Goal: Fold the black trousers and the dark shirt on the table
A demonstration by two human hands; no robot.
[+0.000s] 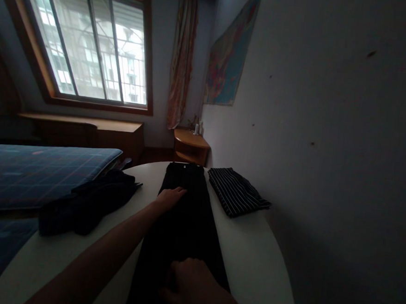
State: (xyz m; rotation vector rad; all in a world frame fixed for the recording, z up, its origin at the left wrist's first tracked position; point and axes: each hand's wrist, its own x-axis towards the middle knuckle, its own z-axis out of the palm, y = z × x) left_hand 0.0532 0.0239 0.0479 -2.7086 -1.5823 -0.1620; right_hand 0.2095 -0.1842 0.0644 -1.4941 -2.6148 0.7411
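A long black garment (184, 215) lies stretched along a round white table (258, 257), its waistband at the far end. My left hand (170, 197) rests flat on the garment's far half near its left edge, fingers stretched out. My right hand (188, 283) presses on the near end of the same garment, fingers curled down onto the cloth. The room is dim and the fabric's folds are hard to make out.
A folded black-and-white striped cloth (237, 191) lies at the table's far right by the wall. A heap of dark clothes (88, 202) sits at the left edge. A blue checked bed (34, 172) stands left; a wooden corner shelf (191, 146) and window (88, 42) lie beyond.
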